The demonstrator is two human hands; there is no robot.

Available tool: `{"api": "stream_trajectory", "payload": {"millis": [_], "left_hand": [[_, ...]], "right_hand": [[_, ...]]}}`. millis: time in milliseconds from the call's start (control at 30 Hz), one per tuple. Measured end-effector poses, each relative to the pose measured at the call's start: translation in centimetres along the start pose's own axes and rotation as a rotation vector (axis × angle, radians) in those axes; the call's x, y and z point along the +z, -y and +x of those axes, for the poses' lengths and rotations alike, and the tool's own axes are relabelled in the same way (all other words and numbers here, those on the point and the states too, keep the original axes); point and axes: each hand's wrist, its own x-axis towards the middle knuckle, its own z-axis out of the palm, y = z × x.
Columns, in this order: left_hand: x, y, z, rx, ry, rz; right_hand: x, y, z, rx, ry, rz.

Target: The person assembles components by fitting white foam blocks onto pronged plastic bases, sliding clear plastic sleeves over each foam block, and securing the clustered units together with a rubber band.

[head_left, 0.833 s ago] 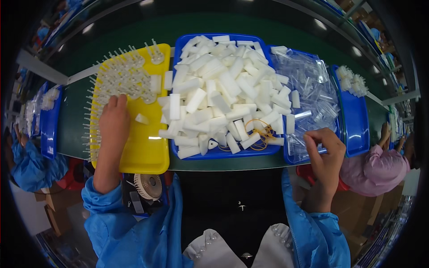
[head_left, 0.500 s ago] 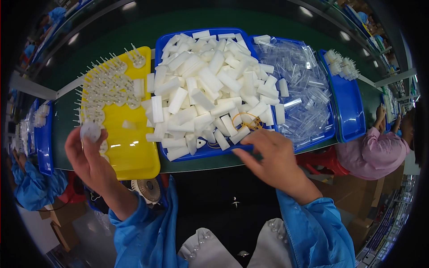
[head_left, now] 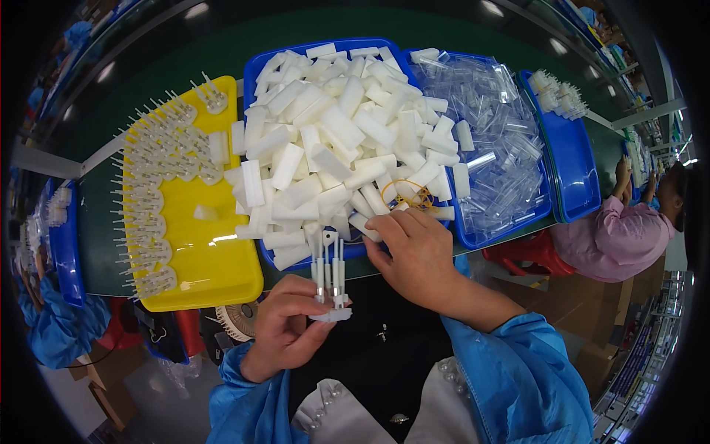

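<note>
Pronged white piece (head_left: 330,314) is gripped low by the left fingers (head_left: 309,340).

This looks like a factory assembly workshop: a long green workbench (head_left: 96,222) carries plastic trays (head_left: 214,266) heaped with white blocks (head_left: 344,122) and clear plastic pieces (head_left: 481,140) in bulk, a co-worker (head_left: 603,233) in pink sits on a red stool (head_left: 521,255), and cardboard boxes (head_left: 115,403) stand below.

The left hand (head_left: 292,325) holds a white plastic base with upright pins (head_left: 338,301); the right hand (head_left: 418,255) touches a white rectangular foam block (head_left: 362,225).
</note>
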Motion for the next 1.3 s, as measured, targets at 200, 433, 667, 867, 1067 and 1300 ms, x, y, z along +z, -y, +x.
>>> {"api": "stream_trajectory", "payload": {"millis": [200,433,667,867,1067,1300], "left_hand": [[1.6,2.2,0.5,-0.014,-0.011,-0.142],[2.2,2.1,2.7,0.171,0.160,0.118],[3.5,3.0,3.5,0.276,0.202,0.153],[4.4,3.3,4.0,0.263,0.224,0.161],[5.0,3.2,4.6,0.233,0.194,0.197],[5.3,3.4,4.8,0.209,0.192,0.205]], "right_hand": [[-1.4,-1.2,-0.3,0.106,-0.067,0.287],[-2.9,-3.1,-0.1,0.294,-0.153,0.682],[-4.1,-4.2,-0.5,0.393,-0.196,1.160],[-4.4,-4.8,-0.3,0.563,-0.261,1.454],[-4.4,-5.3,-0.9,0.586,-0.141,1.423],[-5.5,-4.3,-1.1,0.587,-0.096,1.365]]}}
